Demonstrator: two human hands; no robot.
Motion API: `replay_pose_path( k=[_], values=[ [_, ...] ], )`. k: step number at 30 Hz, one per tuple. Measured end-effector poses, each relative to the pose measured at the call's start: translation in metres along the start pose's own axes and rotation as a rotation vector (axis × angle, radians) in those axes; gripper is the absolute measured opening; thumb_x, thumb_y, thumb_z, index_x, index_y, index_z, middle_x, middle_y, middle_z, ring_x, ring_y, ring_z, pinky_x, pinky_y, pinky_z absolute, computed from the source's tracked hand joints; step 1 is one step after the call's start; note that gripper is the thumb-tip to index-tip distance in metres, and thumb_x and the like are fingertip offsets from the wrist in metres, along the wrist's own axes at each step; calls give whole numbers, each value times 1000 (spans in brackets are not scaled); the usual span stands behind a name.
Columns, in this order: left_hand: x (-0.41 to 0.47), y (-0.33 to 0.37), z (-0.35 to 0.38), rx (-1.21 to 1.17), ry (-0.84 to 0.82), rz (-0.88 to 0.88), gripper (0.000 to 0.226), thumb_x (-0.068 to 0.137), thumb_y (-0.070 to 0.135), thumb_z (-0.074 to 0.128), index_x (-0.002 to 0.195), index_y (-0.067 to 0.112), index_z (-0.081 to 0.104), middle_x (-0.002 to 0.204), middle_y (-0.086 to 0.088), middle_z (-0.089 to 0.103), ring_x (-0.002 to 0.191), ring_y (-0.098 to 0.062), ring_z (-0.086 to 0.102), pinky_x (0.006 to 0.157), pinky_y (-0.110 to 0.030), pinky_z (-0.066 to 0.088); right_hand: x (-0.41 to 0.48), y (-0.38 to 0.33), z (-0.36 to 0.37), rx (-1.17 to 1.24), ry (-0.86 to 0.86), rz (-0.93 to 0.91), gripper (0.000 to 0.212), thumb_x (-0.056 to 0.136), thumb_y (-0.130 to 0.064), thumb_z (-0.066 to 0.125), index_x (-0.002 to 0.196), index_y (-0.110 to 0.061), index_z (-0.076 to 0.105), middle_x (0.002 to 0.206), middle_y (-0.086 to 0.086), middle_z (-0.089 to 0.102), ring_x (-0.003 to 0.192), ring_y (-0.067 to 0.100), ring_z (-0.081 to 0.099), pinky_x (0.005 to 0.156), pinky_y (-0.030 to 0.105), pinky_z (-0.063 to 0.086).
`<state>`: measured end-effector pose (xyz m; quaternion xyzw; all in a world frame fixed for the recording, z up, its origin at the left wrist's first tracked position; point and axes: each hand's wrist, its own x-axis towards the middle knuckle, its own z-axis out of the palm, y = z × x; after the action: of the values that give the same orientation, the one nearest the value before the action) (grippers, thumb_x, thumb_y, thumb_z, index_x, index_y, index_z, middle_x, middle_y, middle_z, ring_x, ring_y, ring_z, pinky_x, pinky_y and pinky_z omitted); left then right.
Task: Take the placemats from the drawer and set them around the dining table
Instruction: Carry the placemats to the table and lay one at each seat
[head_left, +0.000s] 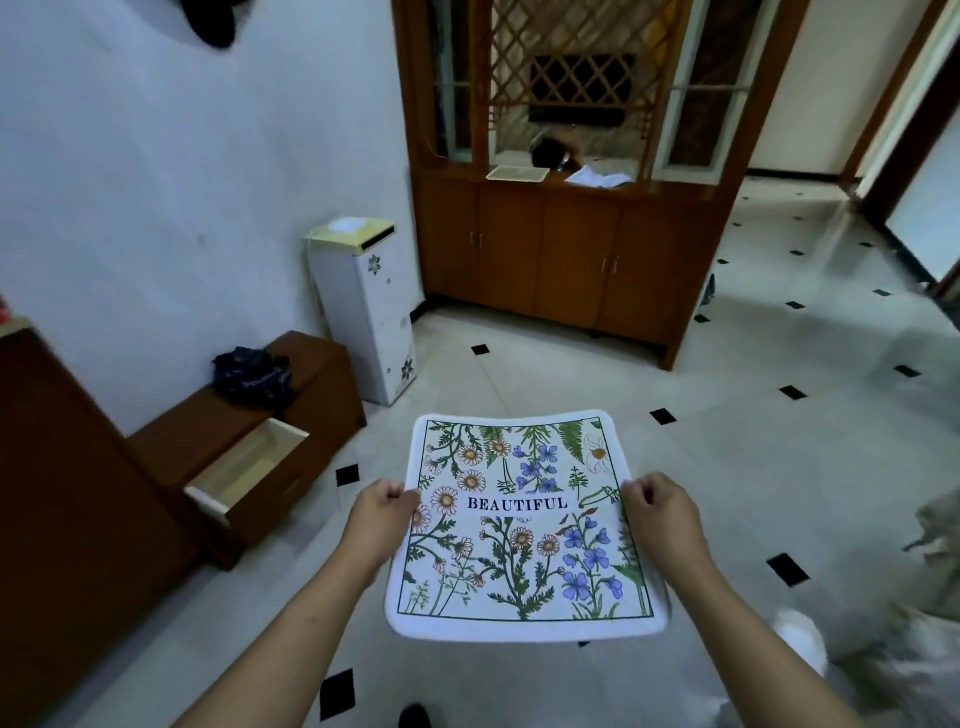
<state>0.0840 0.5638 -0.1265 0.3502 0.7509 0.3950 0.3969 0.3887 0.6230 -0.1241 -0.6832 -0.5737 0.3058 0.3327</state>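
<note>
The person stands on the tiled floor (727, 467) with a floral placemat (519, 525) held flat out in front, well clear of the floor. The left hand (382, 512) pinches its left edge and the right hand (662, 512) pinches its right edge, fingers curled under and thumbs on top, so the mat hangs level between them with the word "BEAUTIFUL" facing up. Whether more mats lie stacked beneath the top one I cannot tell. The drawer (249, 470) of the low cabinet (322, 364) to the left stands pulled open, and what shows of its inside looks bare. No dining table is clearly in sight; something pale and blurred sits at the lower right, too smeared to name. From here I would say the carrying is the step in hand, with nothing laid yet. The risks are plain enough: the mat is soft, so a loosened pinch on either side would let it fold and drop; the open drawer juts into the walkway at shin height and could catch a leg; and the glossy tiles could be slippery underfoot.
</note>
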Motion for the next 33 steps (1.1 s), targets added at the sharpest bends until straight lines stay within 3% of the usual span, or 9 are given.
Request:
replay_pose_path(
  k=[3, 8, 12, 17, 23, 33],
  values=[
    [72, 33, 25, 28, -70, 54, 18, 95, 21, 56, 82, 8, 56, 75, -9, 68, 59, -18, 59, 54, -27, 43, 51, -5, 6, 29, 62, 55, 27, 98, -26, 51, 80, -5, 55, 69, 7, 63, 56, 15, 56, 49, 26, 39],
    [171, 103, 93, 77, -281, 129, 16, 94, 22, 56, 86, 9, 61, 79, -10, 71, 70, -26, 66, 64, -35, 49, 114, 5, -14, 19, 247, 208, 27, 97, -26, 52, 80, -5, 56, 68, 5, 61, 57, 16, 53, 51, 28, 38],
    [210, 164, 184, 123, -473, 194, 15, 93, 21, 57, 85, 10, 63, 80, -11, 73, 72, -29, 70, 60, -32, 52, 146, 34, -56, 51, 440, 340, 28, 94, -25, 53, 72, -8, 52, 59, 1, 54, 54, 17, 45, 50, 28, 34],
    [231, 213, 314, 149, -669, 242, 17, 94, 19, 56, 83, 8, 61, 76, -12, 70, 67, -29, 65, 60, -31, 49, 183, 82, -114, 136, 611, 484, 27, 92, -24, 52, 68, -13, 48, 53, -4, 50, 50, 14, 43, 50, 35, 40],
    [262, 284, 446, 173, -703, 287, 14, 95, 18, 56, 90, 8, 65, 77, -11, 71, 62, -23, 65, 54, -26, 45, 280, 138, -172, 256, 665, 527, 26, 95, -21, 51, 70, -16, 45, 57, -1, 46, 49, 11, 39, 46, 28, 37],
    [300, 406, 655, 226, -894, 368, 17, 96, 22, 57, 89, 7, 62, 83, -18, 73, 76, -36, 72, 62, -37, 54, 404, 205, -286, 285, 853, 598, 24, 98, -24, 51, 77, -11, 50, 61, 2, 50, 51, 13, 44, 42, 23, 40]
  ],
)
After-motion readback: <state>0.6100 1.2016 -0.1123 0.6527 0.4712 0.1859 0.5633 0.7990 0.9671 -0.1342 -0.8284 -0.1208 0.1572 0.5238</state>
